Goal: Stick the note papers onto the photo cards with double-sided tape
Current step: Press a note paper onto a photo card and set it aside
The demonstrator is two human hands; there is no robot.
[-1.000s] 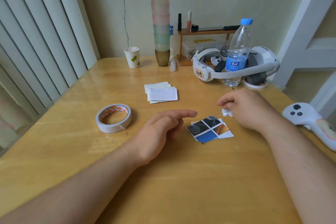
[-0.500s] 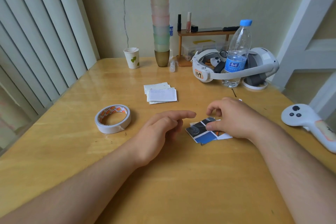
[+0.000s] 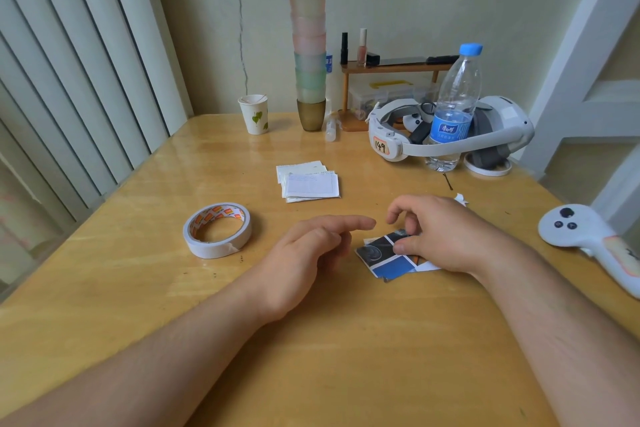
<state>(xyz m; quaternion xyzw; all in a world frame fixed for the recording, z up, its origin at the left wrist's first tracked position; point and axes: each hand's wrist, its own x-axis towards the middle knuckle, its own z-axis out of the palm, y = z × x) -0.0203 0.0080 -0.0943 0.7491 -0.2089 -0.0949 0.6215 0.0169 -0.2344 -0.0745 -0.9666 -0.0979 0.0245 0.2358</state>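
Note:
A small pile of photo cards (image 3: 391, 262) with blue, black and orange pictures lies on the wooden table (image 3: 346, 357) at centre right. My right hand (image 3: 446, 236) is down on the pile, its thumb and curled fingers pinching the top card and hiding the pile's right part. My left hand (image 3: 304, 253) rests on the table just left of the cards, index finger straight, holding nothing. A stack of white note papers (image 3: 311, 184) lies farther back. The roll of double-sided tape (image 3: 217, 229) lies flat at the left.
A white paper scrap (image 3: 460, 199) lies behind my right hand. A white controller (image 3: 581, 232) is at the right edge. Headset (image 3: 391, 139), water bottle (image 3: 453, 107), paper cup (image 3: 254, 114) and a tall cup stack (image 3: 309, 45) line the back.
My right hand let go of the white scrap it held at the right, moved left and came down on the photo cards, pinching the top one. My left hand stayed put.

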